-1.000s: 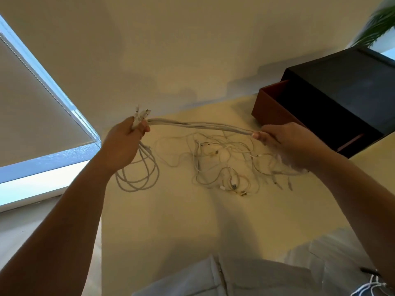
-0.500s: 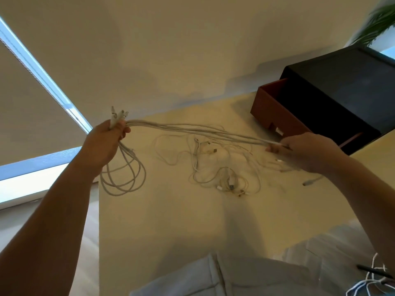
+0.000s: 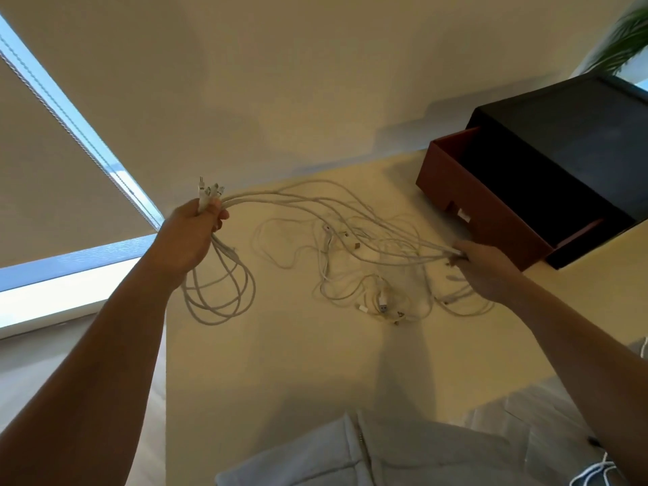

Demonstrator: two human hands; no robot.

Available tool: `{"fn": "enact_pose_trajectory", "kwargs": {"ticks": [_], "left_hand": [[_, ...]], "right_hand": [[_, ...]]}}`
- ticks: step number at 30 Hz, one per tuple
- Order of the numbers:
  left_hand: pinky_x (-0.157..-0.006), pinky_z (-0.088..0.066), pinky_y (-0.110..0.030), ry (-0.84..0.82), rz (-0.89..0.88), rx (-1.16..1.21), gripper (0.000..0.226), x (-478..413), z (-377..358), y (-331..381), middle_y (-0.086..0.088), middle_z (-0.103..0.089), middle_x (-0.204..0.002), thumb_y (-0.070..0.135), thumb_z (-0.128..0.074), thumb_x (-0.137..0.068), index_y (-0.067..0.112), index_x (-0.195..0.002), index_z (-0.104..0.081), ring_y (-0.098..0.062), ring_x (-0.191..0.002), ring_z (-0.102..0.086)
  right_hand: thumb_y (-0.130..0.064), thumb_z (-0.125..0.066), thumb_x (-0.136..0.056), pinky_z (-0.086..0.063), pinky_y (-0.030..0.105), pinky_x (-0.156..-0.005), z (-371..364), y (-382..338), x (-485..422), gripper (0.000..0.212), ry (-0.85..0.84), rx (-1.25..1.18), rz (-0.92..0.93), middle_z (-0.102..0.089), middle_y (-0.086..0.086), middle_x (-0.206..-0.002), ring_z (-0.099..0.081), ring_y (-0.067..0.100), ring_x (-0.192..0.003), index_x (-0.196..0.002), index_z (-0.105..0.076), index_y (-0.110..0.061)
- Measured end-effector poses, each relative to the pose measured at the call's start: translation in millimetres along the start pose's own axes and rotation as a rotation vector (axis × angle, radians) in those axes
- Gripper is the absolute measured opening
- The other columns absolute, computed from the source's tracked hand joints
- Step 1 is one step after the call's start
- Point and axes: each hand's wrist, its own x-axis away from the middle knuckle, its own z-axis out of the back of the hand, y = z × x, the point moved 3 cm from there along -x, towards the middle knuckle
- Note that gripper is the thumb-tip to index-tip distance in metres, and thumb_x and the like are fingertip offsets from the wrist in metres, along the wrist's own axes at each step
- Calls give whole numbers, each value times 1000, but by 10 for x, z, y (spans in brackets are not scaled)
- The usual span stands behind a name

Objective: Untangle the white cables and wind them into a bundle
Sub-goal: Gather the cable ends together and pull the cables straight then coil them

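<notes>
White cables (image 3: 266,195) span the gap between both hands, above the cream table (image 3: 280,363). I read the left hand (image 3: 191,236) as clenched round the gathered plug ends (image 3: 208,191) — loops (image 3: 217,292) hang below it. I see the right hand (image 3: 487,271) pinching the same strands near the reddish-brown drawer (image 3: 473,205). A loose tangle (image 3: 382,299) lies on the table between them.

A bunch of white cables (image 3: 317,199) is held at 1 end in the left grip (image 3: 191,236), with the plugs (image 3: 209,191) sticking up above the curled fingers and several loops (image 3: 217,292) hanging below. The same strands are pinched further along by the right grip (image 3: 485,271) and run slack between the 2. A tangle (image 3: 382,299) of more cable is spread on the pale worktop (image 3: 280,363). At the far right, a red-brown drawer (image 3: 484,219) is seen open in a black box (image 3: 578,142).
</notes>
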Motion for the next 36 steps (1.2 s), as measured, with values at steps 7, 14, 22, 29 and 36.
{"fn": "enact_pose_trajectory", "kwargs": {"ticks": [7, 14, 22, 29, 36], "left_hand": [[-38, -25, -14, 57, 79, 94, 33, -47, 159, -17, 7, -45, -65, 41, -46, -99, 22, -75, -58, -3, -41, -33], [-45, -27, -20, 77, 102, -14, 42, -32, 66, -56, 4, -48, -59, 54, -55, -90, 19, -66, -60, -10, -46, -35], [-71, -37, -32, 30, -6, -360, 32, 111, -62, -22, -7, -59, -68, 41, -67, -85, 16, -66, -62, -22, -66, -52], [-78, -46, -35, -230, 91, -522, 40, 173, -289, -287, -8, -69, -84, 50, -77, -59, 17, -81, -73, -27, -86, -63], [-66, -39, -29, -298, 132, -757, 28, 138, -463, -595, 4, -61, -72, 50, -76, -69, 25, -67, -63, -20, -75, -58]], "right_hand": [[-62, -63, -77, -38, 35, -64, 564, -188, 252, 39, -25, -183, 95, -54, -9, -75, -55, 14, -70, -78, -55, -24], [-74, -11, -83, -40, 43, -90, 146, 70, 263, 80, -192, 134, -108, -63, 1, -75, -56, 17, -75, -69, -64, -16], [-70, -31, -90, -30, 43, -93, -344, 268, 214, 58, -279, 429, -48, -58, -6, -74, -51, 16, -79, -81, -62, -22], [-75, -47, -80, -30, 44, -97, -620, 266, 276, 50, -415, 578, 28, -62, -4, -89, -55, 19, -92, -84, -55, -25], [-74, -48, -80, -34, 40, -90, -710, 230, 295, 52, -397, 661, 106, -63, -2, -95, -57, 20, -93, -92, -52, -24]]}}
